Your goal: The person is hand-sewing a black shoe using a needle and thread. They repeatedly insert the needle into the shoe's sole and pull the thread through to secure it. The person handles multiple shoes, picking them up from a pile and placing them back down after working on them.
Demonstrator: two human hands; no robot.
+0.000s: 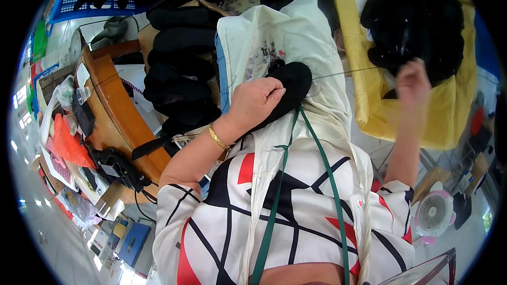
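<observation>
The left hand is clenched around a black, round-ended, matte shoe-like piece, held over the white, faintly patterned cloth in front of the body, while a thin dark thread runs nearly straight from it toward the blurred right hand, whose hold on the thread I cannot tell. To draw it well, the left grip should probably be firm and steady while the right pulls smoothly, clear of the heaped black, soft-looking pieces on the yellow cloth sheet

Black shoe, cream cloth, yellow sheet
That shirt is white with black lines and red patches; those straps are green.
</observation>
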